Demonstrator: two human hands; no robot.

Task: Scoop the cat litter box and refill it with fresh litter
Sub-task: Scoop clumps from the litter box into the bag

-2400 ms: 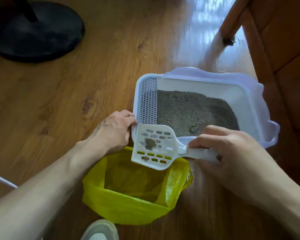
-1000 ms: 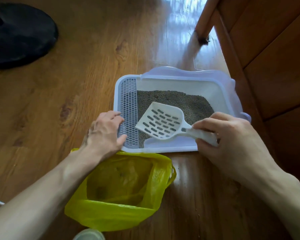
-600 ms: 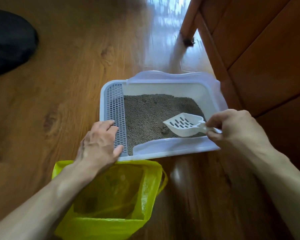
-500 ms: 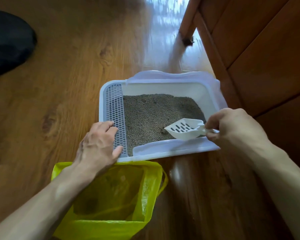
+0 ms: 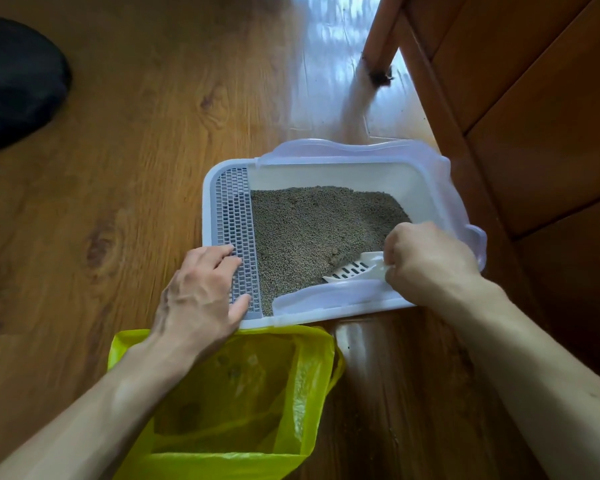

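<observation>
A white litter box (image 5: pixel 326 176) with a pale lilac rim sits on the wooden floor, part filled with grey-brown litter (image 5: pixel 312 233). A grey grid strip (image 5: pixel 236 237) runs along its left side. My left hand (image 5: pixel 201 299) rests flat on the grid and the box's near left corner, fingers straight. My right hand (image 5: pixel 426 261) grips the handle of a white slotted scoop (image 5: pixel 352 270), whose blade is dug into the litter at the near right, with a small clump at its edge. An open yellow plastic bag (image 5: pixel 243 393) lies just in front of the box.
A wooden cabinet (image 5: pixel 534 116) stands close on the right, with a furniture leg (image 5: pixel 378 39) behind the box. A black round base (image 5: pixel 14 81) lies at the far left. Bare wooden floor (image 5: pixel 118 168) spreads to the left of the box.
The scoop went from over the yellow bag, carrying a clump, back into the box. Its blade has now sunk into the litter at the near right. My left hand stayed on the box's corner.
</observation>
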